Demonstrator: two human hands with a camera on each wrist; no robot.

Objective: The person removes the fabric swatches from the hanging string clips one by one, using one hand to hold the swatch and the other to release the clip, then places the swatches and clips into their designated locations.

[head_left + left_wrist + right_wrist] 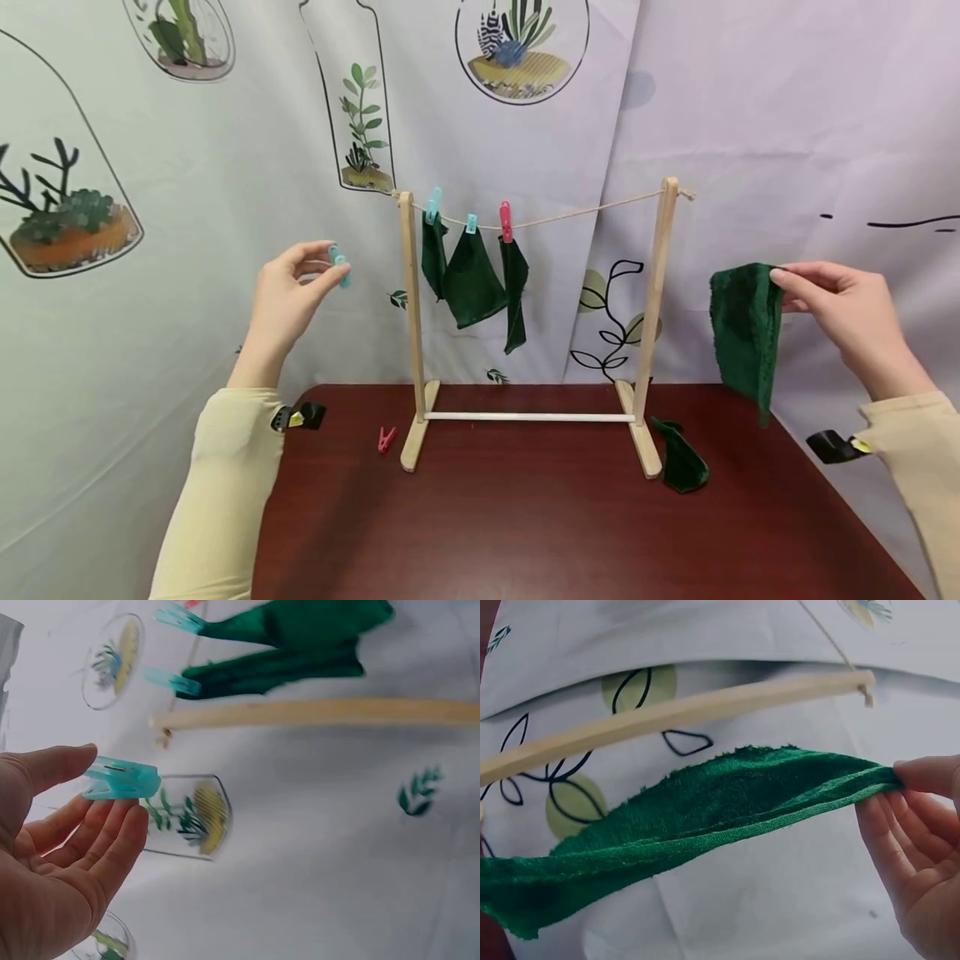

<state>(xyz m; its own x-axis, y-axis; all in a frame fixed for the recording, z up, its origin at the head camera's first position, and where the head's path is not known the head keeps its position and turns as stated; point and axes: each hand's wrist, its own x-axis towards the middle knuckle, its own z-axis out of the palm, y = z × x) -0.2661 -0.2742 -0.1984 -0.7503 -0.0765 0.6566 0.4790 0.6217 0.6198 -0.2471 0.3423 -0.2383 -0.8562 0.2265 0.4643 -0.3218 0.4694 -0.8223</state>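
Nearest the camera, a cream sleeve [217, 483] leads up to the left hand [288, 287], whose thumb and fingertips pinch a light blue clip [124, 778], parted only by its thickness, with one end jutting beyond them; a small red clip [386, 439] lies on the table [480, 517], just left of a wooden rack [414, 308]; from the rack's string [577, 214] hang three green cloths [474, 287], two under blue pegs [434, 202], the rightmost under a red peg [506, 221]; another green piece [684, 462] lies beside the right foot; farther right, the right hand [847, 304] pinches a green cloth [742, 329] by its top edge, thumb against fingers, the rest drooping below the fingertips, well apart from the string; on the backdrop [712, 100], printed containers run from a jar [45, 108] of branching plants and rosettes, past a rounded vessel [213, 29] with a green stem, to a bottle [345, 42] with a leafy sprig and a globe [572, 42] of spiky plants.
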